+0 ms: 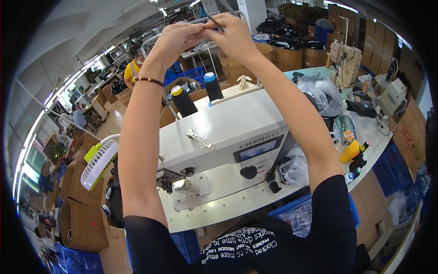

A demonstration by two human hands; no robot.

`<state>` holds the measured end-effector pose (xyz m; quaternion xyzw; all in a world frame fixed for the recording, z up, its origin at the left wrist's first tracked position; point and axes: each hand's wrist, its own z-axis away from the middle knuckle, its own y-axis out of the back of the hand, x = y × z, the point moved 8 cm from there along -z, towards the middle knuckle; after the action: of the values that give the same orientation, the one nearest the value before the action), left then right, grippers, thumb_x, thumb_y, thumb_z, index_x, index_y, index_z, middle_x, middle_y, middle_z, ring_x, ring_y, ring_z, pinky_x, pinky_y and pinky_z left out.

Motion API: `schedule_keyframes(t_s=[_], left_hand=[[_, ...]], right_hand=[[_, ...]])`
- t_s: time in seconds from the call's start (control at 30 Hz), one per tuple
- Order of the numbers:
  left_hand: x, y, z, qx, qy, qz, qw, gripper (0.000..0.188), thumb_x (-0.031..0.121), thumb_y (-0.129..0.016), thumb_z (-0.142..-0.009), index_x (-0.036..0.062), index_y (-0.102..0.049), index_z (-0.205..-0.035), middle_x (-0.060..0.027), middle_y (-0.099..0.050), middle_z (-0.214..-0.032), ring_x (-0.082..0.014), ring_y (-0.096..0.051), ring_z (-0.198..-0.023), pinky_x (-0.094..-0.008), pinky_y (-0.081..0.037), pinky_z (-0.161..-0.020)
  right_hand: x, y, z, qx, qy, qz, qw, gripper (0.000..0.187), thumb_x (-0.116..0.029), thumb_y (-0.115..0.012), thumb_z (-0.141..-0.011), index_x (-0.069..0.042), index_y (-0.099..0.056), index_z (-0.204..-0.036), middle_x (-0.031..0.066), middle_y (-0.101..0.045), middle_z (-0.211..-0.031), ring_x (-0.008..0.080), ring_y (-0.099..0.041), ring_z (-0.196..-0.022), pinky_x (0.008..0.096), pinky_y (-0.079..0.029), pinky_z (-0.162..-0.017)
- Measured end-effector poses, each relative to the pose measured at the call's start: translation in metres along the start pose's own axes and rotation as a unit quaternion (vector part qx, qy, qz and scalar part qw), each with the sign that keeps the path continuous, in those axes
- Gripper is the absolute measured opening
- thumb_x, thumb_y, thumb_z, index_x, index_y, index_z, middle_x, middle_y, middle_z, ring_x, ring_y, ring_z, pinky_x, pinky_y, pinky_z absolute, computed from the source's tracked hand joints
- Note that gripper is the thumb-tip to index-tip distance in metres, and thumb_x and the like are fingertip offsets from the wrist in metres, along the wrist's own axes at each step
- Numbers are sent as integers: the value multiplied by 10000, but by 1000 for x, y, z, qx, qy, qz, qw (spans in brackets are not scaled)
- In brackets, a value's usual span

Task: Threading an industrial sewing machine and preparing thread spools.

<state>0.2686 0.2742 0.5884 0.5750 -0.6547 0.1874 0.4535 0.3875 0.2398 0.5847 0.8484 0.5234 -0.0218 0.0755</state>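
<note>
Both my arms reach up over a white industrial sewing machine (214, 121), and my hands meet fingertip to fingertip above it. My left hand (179, 42) is closed in a pinch; what its fingers hold is too small to make out. My right hand (235, 37) is closed too, with slim dark tweezers (216, 23) held among its fingers, pointing up and left. Below the hands, behind the machine's body, stand a black thread cone with a yellow top (184, 103) and a black thread cone with a blue top (213, 88). The machine's needle area (175, 182) is untouched.
A white and green fan (99, 163) stands beside my left arm. On the right, plastic bags (321, 93) and small bottles (358, 162) crowd the table. Cardboard boxes (84, 223) and blue crates (296, 214) surround the machine. A person in yellow (132, 72) sits farther back left.
</note>
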Motion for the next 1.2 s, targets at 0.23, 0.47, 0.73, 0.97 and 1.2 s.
schedule_keyframes(t_s=[0.23,0.47,0.73,0.97,1.2], left_hand=[[-1,-2,4,-15,-4,-36,999,240,190,-524,-819,-29,-573,-904,-97,-579,-885,-132,-553,-855,-211,-427,-823],[2,2,0,-2,-51,-69,996,293,220,-532,-815,-39,-574,-946,-111,-589,-878,-128,-568,-798,-195,-441,-755],[-6,-11,-3,-66,-10,-89,994,273,289,-449,-862,43,-569,-854,-6,-558,-773,-32,-471,-642,-140,-407,-601],[-5,-5,-3,-36,-39,-96,994,261,271,-452,-860,36,-500,-758,54,-367,-550,-27,-307,-494,-173,-257,-440],[-1,-11,-5,-28,-70,-148,986,279,289,-485,-839,19,-533,-786,80,-339,-548,-10,-277,-481,-176,-231,-415]], right_hand=[[16,2,13,-30,-138,-130,981,158,-178,-631,-684,-27,-627,-733,56,-569,-706,137,-531,-579,247,-411,-509],[22,1,26,-68,-322,-414,849,153,-119,-573,-744,-12,-581,-852,14,-479,-601,47,-415,-504,162,-226,-346],[20,0,28,-59,-302,-438,845,160,-136,-596,-733,-25,-569,-845,5,-483,-580,46,-385,-428,169,-237,-349],[21,-7,27,-64,-307,-434,845,154,-137,-595,-728,-25,-566,-830,7,-480,-583,57,-394,-438,177,-235,-348],[25,-14,30,-43,-317,-631,707,156,-143,-504,-737,6,-546,-758,86,-530,-757,107,-424,-606,182,-251,-369]])
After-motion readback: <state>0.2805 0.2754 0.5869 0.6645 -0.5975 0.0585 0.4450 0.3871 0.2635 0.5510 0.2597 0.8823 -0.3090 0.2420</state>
